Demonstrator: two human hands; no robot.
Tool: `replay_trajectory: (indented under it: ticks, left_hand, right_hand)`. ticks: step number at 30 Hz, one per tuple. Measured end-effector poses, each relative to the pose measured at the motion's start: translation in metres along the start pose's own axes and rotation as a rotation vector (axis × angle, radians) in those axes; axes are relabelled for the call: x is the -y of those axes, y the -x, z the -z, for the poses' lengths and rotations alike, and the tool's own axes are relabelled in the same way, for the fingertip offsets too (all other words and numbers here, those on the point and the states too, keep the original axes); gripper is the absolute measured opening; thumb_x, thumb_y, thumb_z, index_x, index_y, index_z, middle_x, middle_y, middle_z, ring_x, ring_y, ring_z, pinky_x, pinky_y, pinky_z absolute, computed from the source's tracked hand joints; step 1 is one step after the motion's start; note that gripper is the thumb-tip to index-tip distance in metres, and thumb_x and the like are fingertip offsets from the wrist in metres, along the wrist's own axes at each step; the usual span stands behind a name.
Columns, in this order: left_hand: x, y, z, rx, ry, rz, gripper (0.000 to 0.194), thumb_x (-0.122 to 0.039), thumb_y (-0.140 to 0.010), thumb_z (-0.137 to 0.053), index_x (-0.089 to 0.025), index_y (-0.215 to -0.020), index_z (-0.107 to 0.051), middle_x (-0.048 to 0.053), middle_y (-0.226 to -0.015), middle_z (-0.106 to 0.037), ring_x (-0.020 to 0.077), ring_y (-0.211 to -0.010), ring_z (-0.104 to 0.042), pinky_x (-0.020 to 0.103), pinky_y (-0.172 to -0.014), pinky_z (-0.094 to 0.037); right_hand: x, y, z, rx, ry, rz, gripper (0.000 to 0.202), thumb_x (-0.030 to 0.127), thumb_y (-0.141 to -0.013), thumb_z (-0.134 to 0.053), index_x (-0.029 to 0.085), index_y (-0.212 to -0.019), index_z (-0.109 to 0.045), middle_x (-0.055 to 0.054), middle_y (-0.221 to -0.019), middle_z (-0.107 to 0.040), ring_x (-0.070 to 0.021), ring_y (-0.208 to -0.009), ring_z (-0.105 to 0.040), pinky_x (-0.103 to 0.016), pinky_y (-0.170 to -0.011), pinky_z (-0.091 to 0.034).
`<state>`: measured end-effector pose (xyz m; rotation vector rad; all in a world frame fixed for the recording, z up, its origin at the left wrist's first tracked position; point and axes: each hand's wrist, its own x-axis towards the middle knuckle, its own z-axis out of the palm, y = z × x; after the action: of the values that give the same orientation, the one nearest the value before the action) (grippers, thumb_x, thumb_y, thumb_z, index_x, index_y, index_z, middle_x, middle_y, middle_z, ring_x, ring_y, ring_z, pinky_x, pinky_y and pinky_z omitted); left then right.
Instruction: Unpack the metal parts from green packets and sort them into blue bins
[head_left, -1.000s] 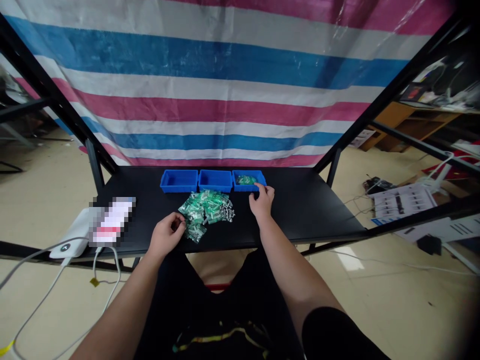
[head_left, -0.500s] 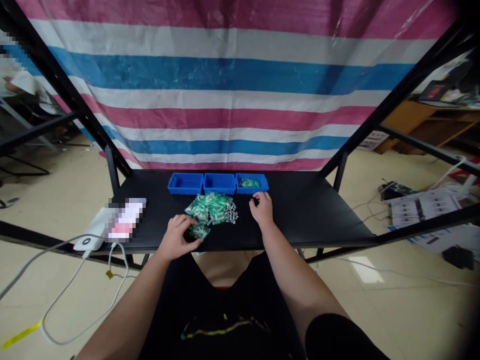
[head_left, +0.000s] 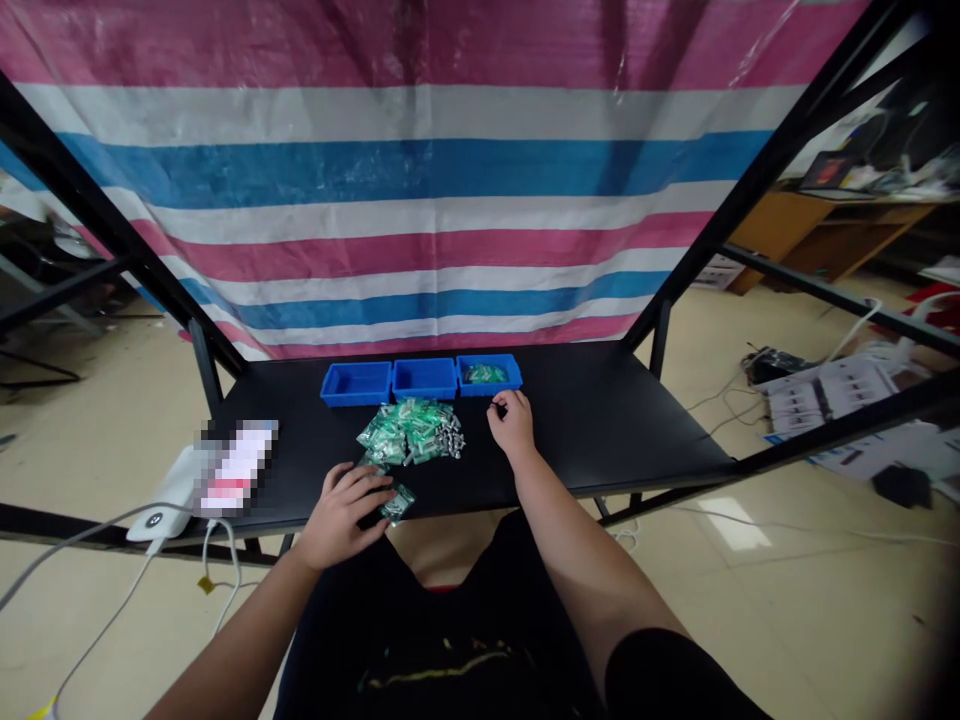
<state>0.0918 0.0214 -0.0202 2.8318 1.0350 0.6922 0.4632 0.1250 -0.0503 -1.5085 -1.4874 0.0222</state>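
The left hand [head_left: 346,515] has spread fingers, a green packet [head_left: 400,502] at their tips. The right hand's [head_left: 513,424] fingers are curled narrow; whether holding anything is unclear.

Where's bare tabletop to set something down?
Widest: the black tabletop from the right hand to the right edge. Smaller: between the pixelated device and the green packet pile. Crowded: centre, pile in front of three blue bins; near edge, left hand at a separate packet.

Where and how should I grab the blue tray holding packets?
Probably pinch the packet tray by its raised right end wall, coming from the right: the middle tray crowds its left end, and the right hand sits just in front.
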Motion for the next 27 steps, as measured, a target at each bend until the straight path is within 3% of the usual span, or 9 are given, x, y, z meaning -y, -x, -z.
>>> replay_trajectory:
  ticks: [4, 8, 10, 12, 14, 18, 22, 25, 27]
  left_hand:
    - [-0.006, 0.006, -0.006, -0.109, 0.119, 0.028, 0.030, -0.019, -0.091, -0.065, -0.030, -0.118, -0.072, 0.006, -0.114, -0.075, 0.0249, -0.114, -0.065, 0.046, -0.103, -0.044]
    - [-0.013, -0.013, -0.010, -0.263, 0.303, 0.136, 0.024, -0.019, -0.094, -0.063, -0.025, -0.115, -0.073, 0.008, -0.107, -0.073, 0.0210, -0.101, -0.068, 0.037, -0.091, -0.054]
    - [-0.016, -0.031, -0.012, -0.305, 0.383, 0.181, 0.023, -0.020, -0.095, -0.062, -0.025, -0.116, -0.073, 0.008, -0.106, -0.072, 0.0202, -0.099, -0.069, 0.035, -0.089, -0.056]
    - [-0.019, -0.050, -0.015, -0.322, 0.461, 0.203, 0.021, -0.022, -0.096, -0.063, -0.024, -0.114, -0.073, 0.008, -0.105, -0.073, 0.0199, -0.097, -0.070, 0.035, -0.087, -0.057]
    - [-0.021, -0.068, -0.018, -0.328, 0.513, 0.195, 0.017, -0.024, -0.096, -0.065, -0.024, -0.110, -0.074, 0.006, -0.101, -0.074, 0.0197, -0.093, -0.071, 0.034, -0.085, -0.057]
    - [-0.020, -0.084, -0.017, -0.387, 0.451, 0.232, 0.020, -0.028, -0.093, -0.069, -0.025, -0.113, -0.070, 0.006, -0.106, -0.073, 0.0219, -0.101, -0.069, 0.038, -0.093, -0.054]
    - [-0.007, -0.068, -0.006, -0.455, 0.251, 0.427, 0.023, -0.032, -0.092, -0.066, -0.023, -0.113, -0.065, 0.008, -0.110, -0.068, 0.0261, -0.107, -0.063, 0.042, -0.097, -0.050]
    - [0.006, -0.042, 0.000, -0.343, 0.083, 0.594, 0.031, -0.041, -0.090, -0.065, -0.022, -0.115, -0.063, 0.010, -0.108, -0.066, 0.0292, -0.104, -0.060, 0.045, -0.096, -0.048]
    - [0.011, -0.026, 0.001, -0.247, -0.007, 0.665, 0.043, -0.050, -0.087, -0.067, -0.022, -0.119, -0.063, 0.011, -0.111, -0.065, 0.0318, -0.107, -0.058, 0.048, -0.098, -0.045]
  right_hand:
    - [0.003, 0.000, 0.005, -0.030, -0.077, -0.001, 0.006, 0.019, -0.083, -0.057, 0.022, -0.084, -0.061, -0.005, -0.088, -0.059, -0.0225, -0.088, -0.058, -0.037, -0.083, -0.051]
    - [0.022, 0.008, 0.013, -0.012, -0.254, -0.082, 0.007, 0.026, -0.088, -0.060, 0.021, -0.089, -0.065, -0.005, -0.091, -0.061, -0.0189, -0.079, -0.059, -0.034, -0.076, -0.052]
    - [0.044, 0.017, 0.017, 0.153, -0.417, -0.040, 0.017, 0.031, -0.089, -0.064, 0.021, -0.103, -0.067, -0.006, -0.101, -0.063, -0.0167, -0.078, -0.060, -0.032, -0.073, -0.052]
    - [0.069, 0.029, 0.021, 0.448, -0.596, 0.044, 0.031, 0.033, -0.089, -0.068, 0.023, -0.118, -0.067, -0.007, -0.110, -0.063, -0.0163, -0.083, -0.064, -0.029, -0.070, -0.053]
    - [0.091, 0.038, 0.023, 0.676, -0.669, 0.064, 0.029, 0.034, -0.090, -0.069, 0.022, -0.117, -0.068, -0.007, -0.110, -0.065, -0.0161, -0.086, -0.066, -0.029, -0.074, -0.054]
    - [0.104, 0.035, 0.024, 0.832, -0.736, -0.123, 0.021, 0.038, -0.091, -0.068, 0.020, -0.103, -0.066, 0.000, -0.081, -0.068, -0.0154, -0.074, -0.067, -0.030, -0.073, -0.055]
    - [0.086, -0.001, 0.020, 0.656, -0.843, -0.279, 0.030, 0.044, -0.083, -0.075, 0.021, -0.099, -0.064, -0.001, -0.081, -0.071, -0.0178, -0.078, -0.072, -0.034, -0.078, -0.059]
    - [0.069, -0.030, 0.013, 0.336, -0.893, -0.446, 0.044, 0.050, -0.075, -0.080, 0.024, -0.102, -0.058, 0.001, -0.086, -0.069, -0.0194, -0.081, -0.074, -0.039, -0.081, -0.063]
    - [0.057, -0.040, 0.007, 0.185, -0.808, -0.606, 0.056, 0.050, -0.068, -0.083, 0.025, -0.106, -0.051, 0.004, -0.081, -0.066, -0.0191, -0.073, -0.074, -0.038, -0.072, -0.065]
